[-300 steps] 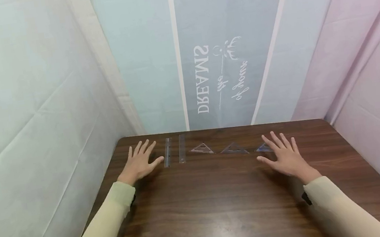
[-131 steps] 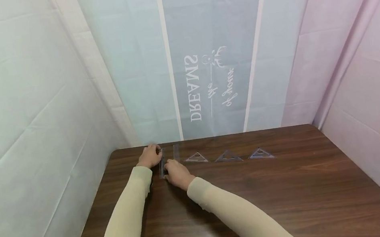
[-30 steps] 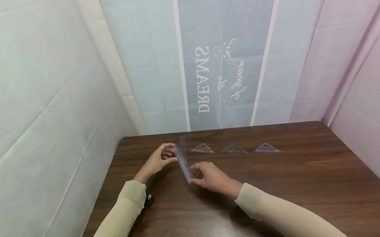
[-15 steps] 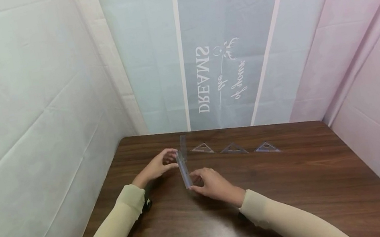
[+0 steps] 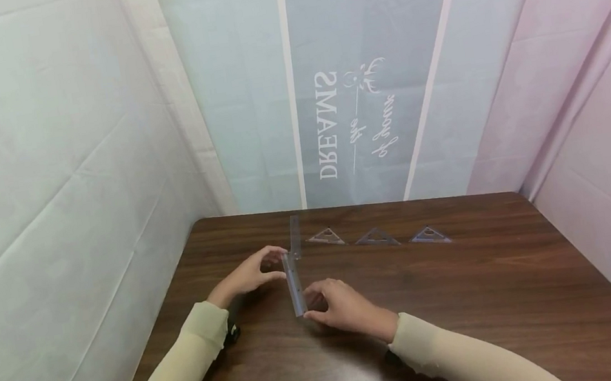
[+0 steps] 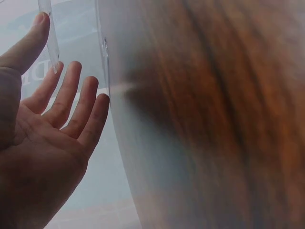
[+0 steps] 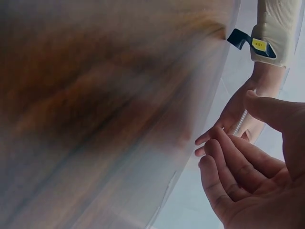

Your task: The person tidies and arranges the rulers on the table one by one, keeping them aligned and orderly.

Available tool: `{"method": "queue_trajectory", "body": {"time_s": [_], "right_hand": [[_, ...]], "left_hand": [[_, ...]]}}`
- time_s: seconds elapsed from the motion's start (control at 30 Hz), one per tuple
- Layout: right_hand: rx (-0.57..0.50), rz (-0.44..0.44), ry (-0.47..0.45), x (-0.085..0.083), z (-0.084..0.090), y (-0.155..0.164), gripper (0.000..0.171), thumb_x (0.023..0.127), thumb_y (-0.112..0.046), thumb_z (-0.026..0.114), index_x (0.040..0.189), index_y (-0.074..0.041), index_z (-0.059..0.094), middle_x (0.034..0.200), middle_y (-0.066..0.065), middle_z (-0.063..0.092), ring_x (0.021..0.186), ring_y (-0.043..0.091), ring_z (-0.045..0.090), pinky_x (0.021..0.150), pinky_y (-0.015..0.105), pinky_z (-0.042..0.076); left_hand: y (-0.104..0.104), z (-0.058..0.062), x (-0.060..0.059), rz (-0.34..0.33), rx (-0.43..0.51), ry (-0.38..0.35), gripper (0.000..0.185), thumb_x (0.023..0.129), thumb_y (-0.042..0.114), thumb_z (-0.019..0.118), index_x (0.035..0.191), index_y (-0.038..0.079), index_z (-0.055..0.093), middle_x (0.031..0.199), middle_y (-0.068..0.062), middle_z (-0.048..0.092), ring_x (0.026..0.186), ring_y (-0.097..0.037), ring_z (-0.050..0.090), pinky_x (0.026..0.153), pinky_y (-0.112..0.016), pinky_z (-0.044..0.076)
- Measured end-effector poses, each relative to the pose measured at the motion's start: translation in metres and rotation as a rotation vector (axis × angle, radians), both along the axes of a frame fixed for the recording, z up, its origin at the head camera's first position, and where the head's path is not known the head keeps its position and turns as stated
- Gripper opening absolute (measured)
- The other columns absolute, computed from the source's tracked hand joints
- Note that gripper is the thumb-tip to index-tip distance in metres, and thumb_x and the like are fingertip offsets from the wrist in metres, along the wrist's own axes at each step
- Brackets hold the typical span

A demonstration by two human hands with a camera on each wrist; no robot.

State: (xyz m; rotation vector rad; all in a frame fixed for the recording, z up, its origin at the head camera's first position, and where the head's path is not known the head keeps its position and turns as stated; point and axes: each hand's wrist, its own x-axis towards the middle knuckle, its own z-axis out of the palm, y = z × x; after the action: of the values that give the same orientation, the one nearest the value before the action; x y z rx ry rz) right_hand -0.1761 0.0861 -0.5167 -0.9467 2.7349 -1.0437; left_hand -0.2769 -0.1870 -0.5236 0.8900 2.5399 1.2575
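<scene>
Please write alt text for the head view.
Both hands hold a clear plastic straight ruler by its ends above a dark wooden table: left hand far end, right hand near end. Behind lie another clear ruler and three clear triangles.

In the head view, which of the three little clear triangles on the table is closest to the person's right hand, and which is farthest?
From the right hand, in the head view:
1. Left triangle, nearest, just beyond the ruler lying flat.
2. Middle triangle, farther along the row to the right.
3. Right triangle, farthest, at the row's right end.
</scene>
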Motion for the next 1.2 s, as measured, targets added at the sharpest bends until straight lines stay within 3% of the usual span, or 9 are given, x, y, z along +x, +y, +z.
{"method": "queue_trajectory", "body": {"time_s": [0.2, 0.67, 0.9, 1.2], "right_hand": [[0.02, 0.015, -0.009, 0.007, -0.001, -0.003, 0.036, 0.095, -0.027, 0.086, 0.121, -0.006, 0.074, 0.107, 0.002, 0.077, 0.097, 0.012, 0.072, 0.082, 0.028, 0.059], [0.109, 0.025, 0.08, 0.024, -0.003, -0.012, 0.041, 0.091, -0.039, 0.089, 0.116, -0.01, 0.074, 0.106, -0.001, 0.076, 0.098, 0.013, 0.068, 0.085, 0.029, 0.059], [0.129, 0.028, 0.108, 0.033, -0.004, -0.017, 0.043, 0.088, -0.041, 0.091, 0.114, -0.01, 0.075, 0.106, -0.001, 0.077, 0.098, 0.012, 0.068, 0.086, 0.029, 0.059], [0.178, 0.049, 0.132, 0.043, -0.003, -0.026, 0.044, 0.088, -0.045, 0.091, 0.111, -0.011, 0.075, 0.103, -0.003, 0.075, 0.092, 0.006, 0.064, 0.08, 0.024, 0.056]], "left_hand": [[-0.005, -0.001, 0.008, -0.019, -0.015, -0.016, 0.058, 0.102, 0.023, 0.078, 0.151, 0.007, 0.053, 0.147, -0.016, 0.058, 0.135, -0.04, 0.055, 0.114, -0.062, 0.044], [-0.014, -0.001, 0.02, -0.055, -0.088, -0.047, 0.058, 0.101, 0.028, 0.079, 0.15, 0.009, 0.054, 0.151, -0.016, 0.055, 0.142, -0.041, 0.051, 0.118, -0.061, 0.041], [-0.016, 0.0, 0.025, -0.086, -0.11, -0.026, 0.056, 0.099, 0.027, 0.081, 0.147, 0.008, 0.057, 0.149, -0.016, 0.056, 0.141, -0.041, 0.051, 0.117, -0.062, 0.041], [-0.022, 0.001, 0.034, -0.085, -0.212, -0.005, 0.058, 0.096, 0.036, 0.084, 0.145, 0.015, 0.062, 0.15, -0.01, 0.056, 0.142, -0.039, 0.045, 0.116, -0.065, 0.039]]}}
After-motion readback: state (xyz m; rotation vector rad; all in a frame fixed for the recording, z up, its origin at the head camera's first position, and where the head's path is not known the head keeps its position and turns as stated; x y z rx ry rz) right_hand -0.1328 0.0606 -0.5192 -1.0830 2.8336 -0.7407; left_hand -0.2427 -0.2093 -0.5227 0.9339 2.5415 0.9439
